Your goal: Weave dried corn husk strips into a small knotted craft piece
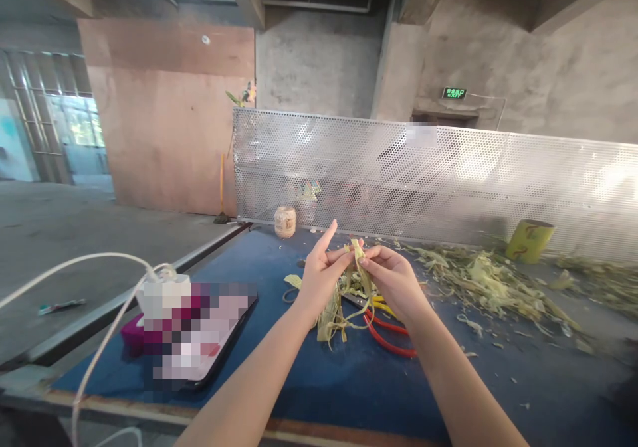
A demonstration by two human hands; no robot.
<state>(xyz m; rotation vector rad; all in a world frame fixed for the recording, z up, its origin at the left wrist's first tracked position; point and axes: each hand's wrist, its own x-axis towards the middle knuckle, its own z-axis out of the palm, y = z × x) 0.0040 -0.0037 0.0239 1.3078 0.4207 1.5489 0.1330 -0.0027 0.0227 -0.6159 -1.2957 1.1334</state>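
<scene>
Between my two hands, over the middle of the blue table, is a pale yellow-green strip of dried husk (359,254). My left hand (326,264) pinches it between thumb and fingers, with one finger raised. From the other side, the fingertips of my right hand (391,271) pinch the same strip. Its loose ends hang down below my fingers. Beneath my hands lie more husk pieces (329,321), partly hidden by the left hand. Red-handled scissors (391,344) rest on the table under the right hand, beside a yellow-handled tool (383,305).
A heap of husk strips (483,281) spreads across the right side, near a yellow-green cylinder (531,241). A phone (214,347) and a white charger with cable (162,294) sit at left. A wrapped jar (285,222) stands before the perforated metal screen (349,161).
</scene>
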